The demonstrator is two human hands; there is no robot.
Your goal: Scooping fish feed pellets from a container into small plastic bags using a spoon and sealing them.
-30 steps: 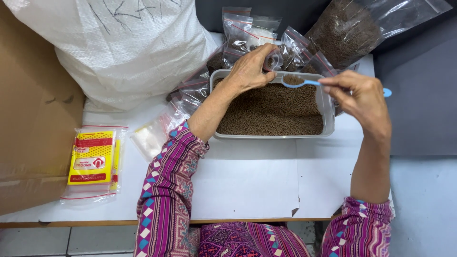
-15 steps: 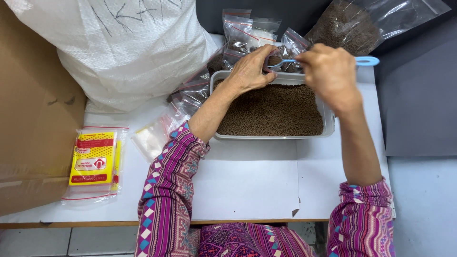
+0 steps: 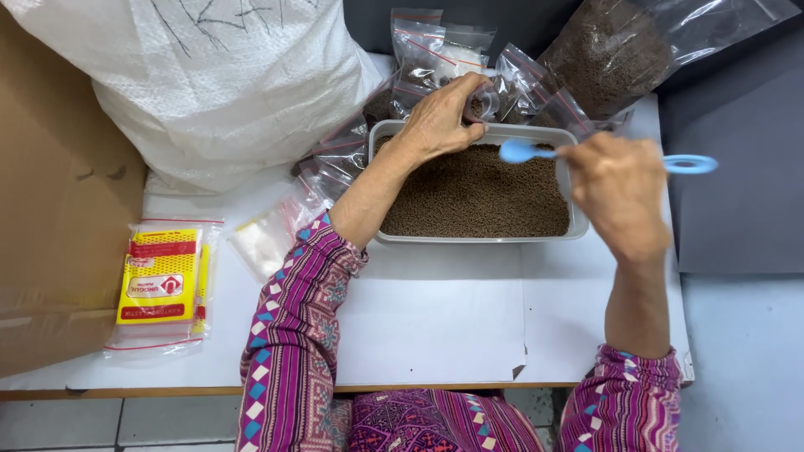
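Observation:
A grey rectangular tray (image 3: 477, 238) full of small brown pellets sits on the white table (image 3: 435, 326). My left hand (image 3: 440, 121) grips a small clear zip bag (image 3: 484, 105) at the tray's far rim, holding it open. My right hand (image 3: 618, 188) holds a light blue plastic spoon (image 3: 536, 151) by its handle; the bowl of the spoon hovers over the right part of the tray, apart from the bag. Whether the spoon carries pellets is not visible.
Several filled clear zip bags (image 3: 435, 46) lie behind the tray. A large clear bag of pellets (image 3: 620, 50) stands at back right, a white woven sack (image 3: 218, 84) at back left, a cardboard box (image 3: 50, 218) on the left. A yellow-red pack of bags (image 3: 159, 280) lies near it.
My right hand with the spoon went up to the bag in my left hand, then drew back to the right and down over the tray. My left hand stayed at the bag.

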